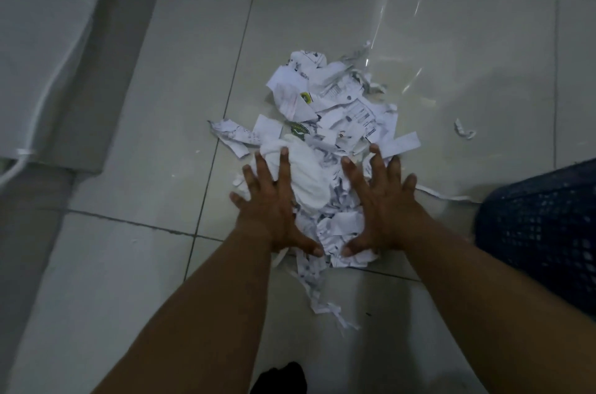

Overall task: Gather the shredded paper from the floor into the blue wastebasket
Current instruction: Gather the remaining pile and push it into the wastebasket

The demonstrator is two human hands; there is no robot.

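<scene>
Both hands lie open and flat on the near end of the paper heap, left hand and right hand flanking it on the floor. The heap stretches away from the person. The blue wastebasket stands just right of the right hand, the nearer one.

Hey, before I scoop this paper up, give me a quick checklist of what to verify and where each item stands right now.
1. Both hands on the pile: left hand and right hand lie flat on the shredded paper: ok.
2. Fingers closed around a bundle: both spread open: not ok.
3. Blue wastebasket nearby: just right of the right hand: ok.
4. Basket opening facing you: cannot tell.
5. Strays gathered: a loose scrap lies apart to the right: not ok.
</scene>
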